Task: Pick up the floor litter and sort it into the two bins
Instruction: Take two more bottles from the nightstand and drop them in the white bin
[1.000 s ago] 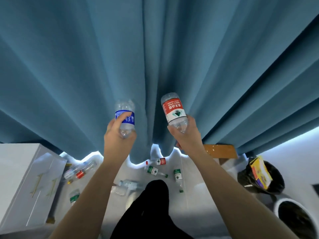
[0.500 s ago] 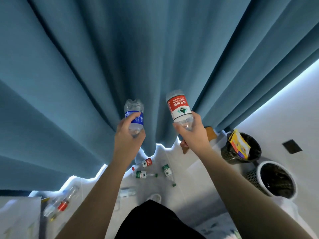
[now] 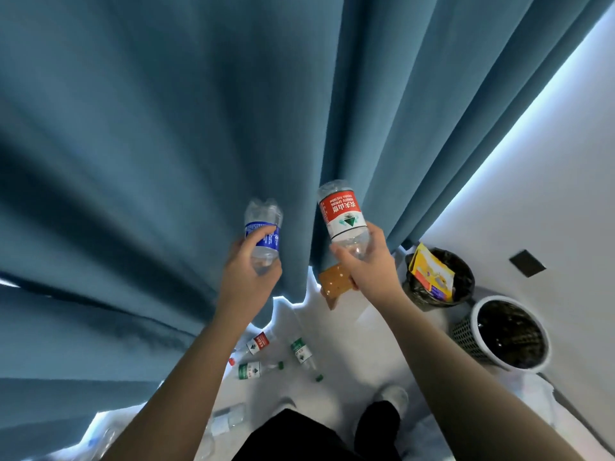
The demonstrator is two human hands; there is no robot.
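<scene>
We hold two bottles, bases up, in the air before the curtain [image 3: 166, 144]. The left hand [image 3: 249, 271] wraps the blue-label bottle [image 3: 263, 227]. The right hand [image 3: 369, 264] grips the red-label bottle [image 3: 342, 216] near its neck. They look empty, so we judge them light, thin-walled, crushable and slightly slick; take them mid-body or at the neck.

Counts:
- Bins, two: black-lined bin [image 3: 462, 261], white mesh bin [image 3: 464, 337].
- Floor, four: red-label floor bottle [image 3: 258, 342], two green-label ones [image 3: 301, 352], clear one [image 3: 229, 419].
- Lower left is too blurred to count.

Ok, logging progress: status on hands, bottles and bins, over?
Left hand grips blue-label bottle, right hand grips red-label bottle. Neither binned yet; black-lined bin, white bin at right. Floor bottles lie below.
</scene>
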